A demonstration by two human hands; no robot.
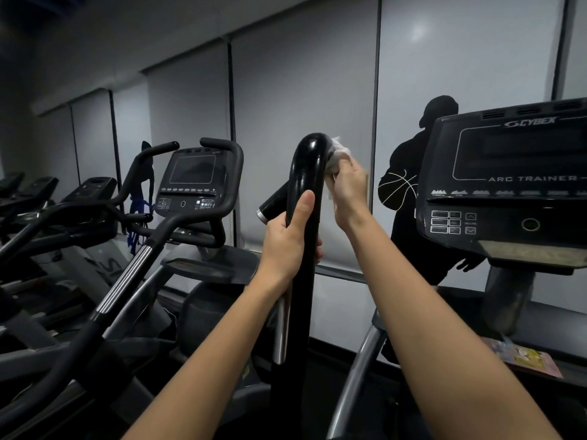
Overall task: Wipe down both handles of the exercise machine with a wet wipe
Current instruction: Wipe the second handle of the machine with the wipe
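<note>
A glossy black handle (309, 160) of the exercise machine rises upright in the middle and curves over at its top. My left hand (290, 239) grips its shaft, thumb pointing up along the front. My right hand (349, 192) holds a white wet wipe (338, 154) against the right side of the handle just below the curve. The wipe is partly hidden by my fingers. A short black grip end (273, 203) with a silver cap sticks out behind the handle. The machine's other handle is not in view.
The machine's console (508, 185), marked ARC TRAINER, stands at the right. A second machine with console (190, 182) and handlebars (127, 281) stands at the left, more beyond it. A colourful magazine (524, 360) lies low right. Grey blinds cover the wall behind.
</note>
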